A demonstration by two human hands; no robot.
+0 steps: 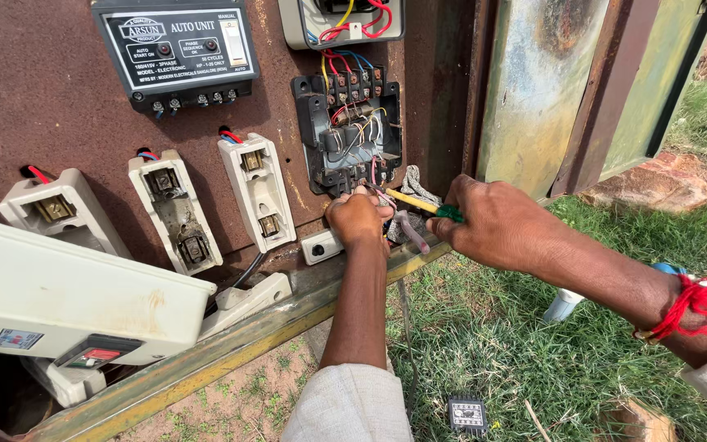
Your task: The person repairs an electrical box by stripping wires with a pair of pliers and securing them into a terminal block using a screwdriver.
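Screwdriver [419, 205], yellow with a green end, held tight in right hand [493, 225], tip at bottom of open black switch block [349, 135] on big rusty brown panel [42, 98]. Left hand [358, 217] just beside, fingers pinched shut on loose wires [403, 221]. Three white fuse holders [177, 209] further left. Green grass [525, 352] below.

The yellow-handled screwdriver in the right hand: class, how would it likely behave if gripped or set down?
The screwdriver looks rigid and probably light, since the right hand pinches it easily. Its round handle would likely roll if laid on the sloping sill.
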